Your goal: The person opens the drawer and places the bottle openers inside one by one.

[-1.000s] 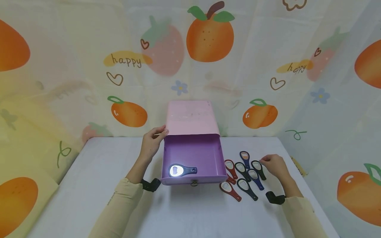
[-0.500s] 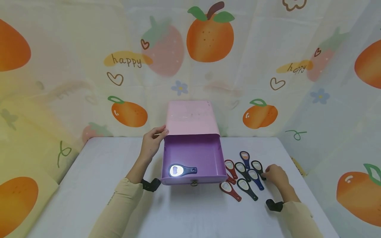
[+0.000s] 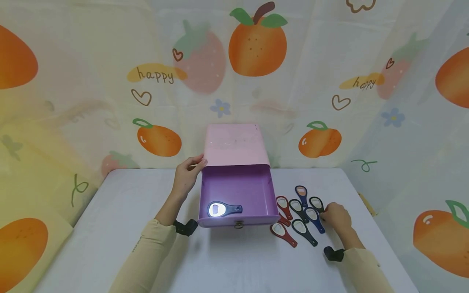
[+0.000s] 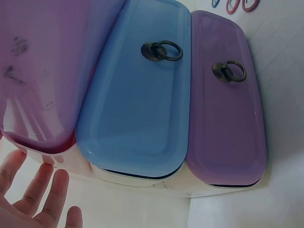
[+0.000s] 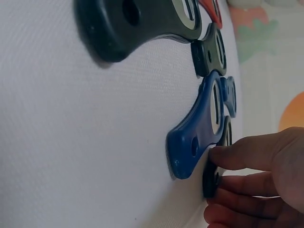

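Observation:
A pink chest of drawers [image 3: 236, 144] stands at the back of the table, its purple top drawer [image 3: 253, 191] pulled out. Inside that drawer lies a blue bottle opener [image 3: 232, 209]. My left hand [image 3: 185, 175] touches the chest's left side near the front edge, fingers fairly straight. On the table right of the drawer, my right hand [image 3: 338, 217] pinches the handle of a dark bottle opener [image 5: 209, 183] between thumb and fingers. That opener's head [image 3: 316, 202] still lies among the others. Just left of it is a blue bottle opener [image 5: 197, 130].
Several more bottle openers lie close together: red ones [image 3: 283, 236], a dark green one [image 3: 305, 232] and another blue one [image 3: 301, 195]. Below the pulled-out drawer are a closed blue drawer [image 4: 137, 95] and a closed purple drawer [image 4: 228, 123]. A fruit-print cloth [image 3: 293, 101] hangs behind.
My right hand has moved from the head of the dark bottle opener down toward its handle and now pinches it. The left hand stays against the chest.

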### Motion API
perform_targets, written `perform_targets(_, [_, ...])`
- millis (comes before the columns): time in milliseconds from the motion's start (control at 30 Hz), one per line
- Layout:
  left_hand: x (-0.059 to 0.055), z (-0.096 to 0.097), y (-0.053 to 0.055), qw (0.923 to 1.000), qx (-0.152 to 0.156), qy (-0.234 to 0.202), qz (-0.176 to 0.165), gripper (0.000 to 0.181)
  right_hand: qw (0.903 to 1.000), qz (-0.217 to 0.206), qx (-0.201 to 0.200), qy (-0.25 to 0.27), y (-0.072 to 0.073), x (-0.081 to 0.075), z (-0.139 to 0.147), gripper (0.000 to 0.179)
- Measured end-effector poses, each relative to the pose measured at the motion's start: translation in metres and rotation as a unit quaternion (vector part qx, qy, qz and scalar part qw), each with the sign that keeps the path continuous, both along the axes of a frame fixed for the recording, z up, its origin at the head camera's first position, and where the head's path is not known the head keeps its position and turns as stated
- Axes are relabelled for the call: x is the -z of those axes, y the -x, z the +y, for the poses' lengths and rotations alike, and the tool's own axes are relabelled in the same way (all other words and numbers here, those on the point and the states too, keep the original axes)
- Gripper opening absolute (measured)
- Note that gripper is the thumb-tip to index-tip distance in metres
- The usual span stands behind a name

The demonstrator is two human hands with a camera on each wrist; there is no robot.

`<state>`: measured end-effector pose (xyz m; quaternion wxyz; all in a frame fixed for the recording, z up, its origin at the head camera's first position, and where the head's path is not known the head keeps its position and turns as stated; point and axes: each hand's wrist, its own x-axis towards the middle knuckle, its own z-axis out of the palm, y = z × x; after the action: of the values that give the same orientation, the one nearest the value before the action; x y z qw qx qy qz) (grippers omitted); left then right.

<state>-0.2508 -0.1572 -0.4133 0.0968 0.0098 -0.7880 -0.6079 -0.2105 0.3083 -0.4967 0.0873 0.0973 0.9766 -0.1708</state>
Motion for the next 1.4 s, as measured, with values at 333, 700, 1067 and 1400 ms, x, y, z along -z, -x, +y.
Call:
perform_targets(333, [0.0, 0.0, 0.0, 1.0, 0.003, 0.001, 0.006, 0.042, 0.9995, 0.012, 0.02, 0.019, 0.0, 0.005, 0.003, 0.022])
perform_targets(700, [0.0, -0.001, -0.001, 1.0, 0.0, 0.007, 0.006, 0.042, 0.9988, 0.027, 0.015, 0.038, 0.002, 0.001, 0.006, 0.029])
perform_targets(1067, [-0.001, 0.0, 0.001, 1.0, 0.002, 0.007, 0.001, 0.041, 0.9949, 0.088, -0.018, 0.044, 0.003, -0.02, -0.006, 0.027])
perform_targets(1400, [-0.008, -0.002, -0.002, 0.9993, 0.008, 0.035, 0.01, 0.041, 0.9858, 0.146, -0.05, 0.066, -0.001, -0.053, -0.026, 0.025])
